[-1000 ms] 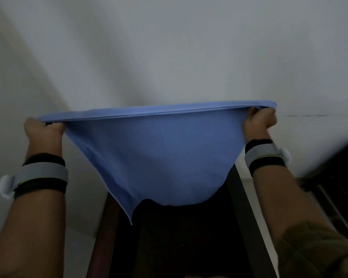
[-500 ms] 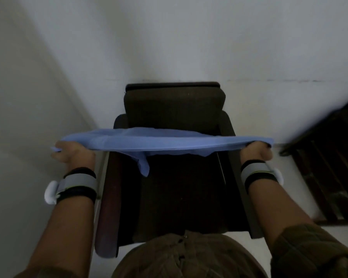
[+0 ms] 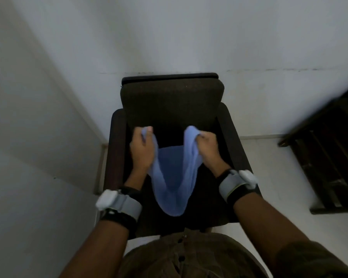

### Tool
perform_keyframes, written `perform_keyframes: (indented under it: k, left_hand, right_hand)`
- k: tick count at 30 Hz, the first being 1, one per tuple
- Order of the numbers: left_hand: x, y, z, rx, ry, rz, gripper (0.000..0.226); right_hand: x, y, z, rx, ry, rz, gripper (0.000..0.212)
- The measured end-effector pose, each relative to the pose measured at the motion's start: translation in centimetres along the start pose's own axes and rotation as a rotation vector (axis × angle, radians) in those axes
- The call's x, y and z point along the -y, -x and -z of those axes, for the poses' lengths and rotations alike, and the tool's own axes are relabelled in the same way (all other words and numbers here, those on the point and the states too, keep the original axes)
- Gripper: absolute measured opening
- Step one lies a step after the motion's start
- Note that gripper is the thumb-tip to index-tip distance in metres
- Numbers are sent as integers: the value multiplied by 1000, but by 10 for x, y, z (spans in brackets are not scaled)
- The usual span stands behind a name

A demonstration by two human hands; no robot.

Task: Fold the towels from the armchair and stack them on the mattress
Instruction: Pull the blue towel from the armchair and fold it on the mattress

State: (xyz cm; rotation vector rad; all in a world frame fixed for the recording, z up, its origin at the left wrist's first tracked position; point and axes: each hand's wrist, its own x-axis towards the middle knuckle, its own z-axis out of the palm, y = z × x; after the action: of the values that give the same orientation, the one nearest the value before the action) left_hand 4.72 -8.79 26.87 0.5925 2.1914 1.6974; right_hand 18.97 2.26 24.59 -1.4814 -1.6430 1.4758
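The dark armchair (image 3: 171, 101) stands with its back against the pale rear wall (image 3: 189, 33), close to the side wall (image 3: 28, 117) on the left; its two armrests fence in the seat, and both hands work in the space between them. To the right a dark wooden slatted frame (image 3: 329, 157) sits apart from the chair, with a strip of pale floor (image 3: 269, 177) between them.

The blue towel (image 3: 173, 181) hangs over the seat as a slack U; its two upper ends rise to the hands, and its rounded low fold points toward the person, near the seat's front edge. Its long axis runs from the backrest side toward the person's brown shirt (image 3: 185, 255); whether the low fold touches the cushion I cannot tell.

The left hand (image 3: 142, 149) grips the towel's left end, fingers curled round it, a bit of cloth showing above the knuckles; the right hand (image 3: 206, 149) clutches the right end in a bunch, with cloth humped up just beside the thumb. The hands are near each other — the towel sags between and below them. Each wrist carries a grey band with a white unit: left (image 3: 119, 203), right (image 3: 237, 183).
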Motion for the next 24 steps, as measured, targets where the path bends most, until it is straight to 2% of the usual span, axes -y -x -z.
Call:
perform_keyframes:
  k: [2,5,10,14,18,21,24]
  left_hand:
    - [-1,14,-25,264,-71,-82,31]
    - [-4,9,-35,258,-74,-111,32]
    - [-5,8,-38,359,15,-75,31]
    - [-9,12,-42,352,123,44,33]
    - [-14,7,-47,317,126,174,41]
    - [-17,1,-48,327,261,272,20]
    - [-19,-5,-47,265,293,317,11]
  right_hand:
    - [19,12,-30,80,44,138,31]
    - [29,20,-46,-6,-30,179,32]
    - [35,18,-42,-52,-115,17,29]
    - [37,16,-38,-65,-110,121,28]
    - [35,13,-33,-63,31,324,34]
    - [31,-1,-22,98,133,416,23]
    - [18,-9,-14,180,75,360,25]
